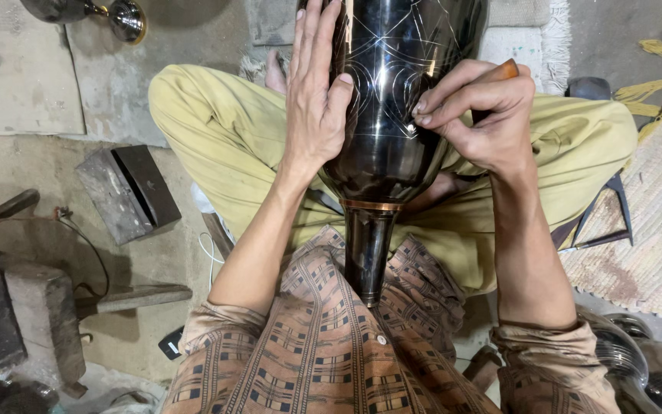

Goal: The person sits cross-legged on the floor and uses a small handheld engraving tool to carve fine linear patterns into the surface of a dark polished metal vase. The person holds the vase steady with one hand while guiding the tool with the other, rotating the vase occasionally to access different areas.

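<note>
A concrete floor [128,84] spreads around the seated person, with a woven mat [657,222] at the right and rough stone blocks [17,322] at the lower left. A grey metal box [128,193] lies near the left knee, and a small shiny vessel [120,17] sits at the top left. Across the lap of yellow trousers [224,130] lies a large dark metal vase [392,100], its narrow neck pointing at the checked shirt [323,345], fine lines scored on its body. The left hand [314,92] lies flat against the vase, fingers spread. The right hand [476,115] has its grip pinched on a wooden-handled tool [504,70], fingertips on the vase's surface.
</note>
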